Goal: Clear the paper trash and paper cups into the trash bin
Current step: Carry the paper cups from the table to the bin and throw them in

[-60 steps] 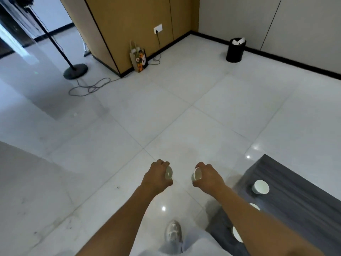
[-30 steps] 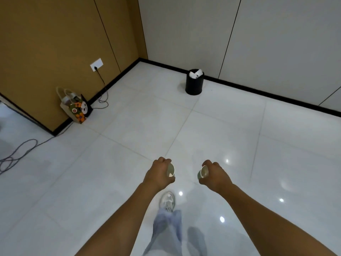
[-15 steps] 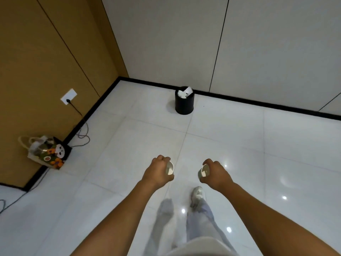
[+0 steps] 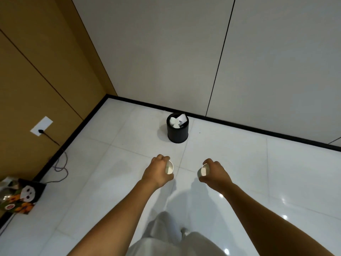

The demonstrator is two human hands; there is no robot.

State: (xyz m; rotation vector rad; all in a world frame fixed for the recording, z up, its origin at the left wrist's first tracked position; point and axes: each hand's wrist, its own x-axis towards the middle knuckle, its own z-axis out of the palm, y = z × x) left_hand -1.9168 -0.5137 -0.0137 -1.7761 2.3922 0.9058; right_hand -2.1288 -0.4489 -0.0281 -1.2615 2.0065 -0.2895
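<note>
Left hand (image 4: 158,172): fingers curling around a white paper cup (image 4: 169,167). Right hand (image 4: 215,172): fingers wrapping a second paper cup (image 4: 202,170), body mostly hidden. No lettering readable. Black trash bin (image 4: 177,133) sitting at 12 o'clock, holding crumpled paper (image 4: 176,121). Patterned bag (image 4: 18,198) at 9 o'clock, getting cut off; print illegible.

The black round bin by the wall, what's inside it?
White crumpled paper pieces fill the top of the black round trash bin, one sheet poking above the rim. Anything underneath that paper is covered and can't be seen.
</note>
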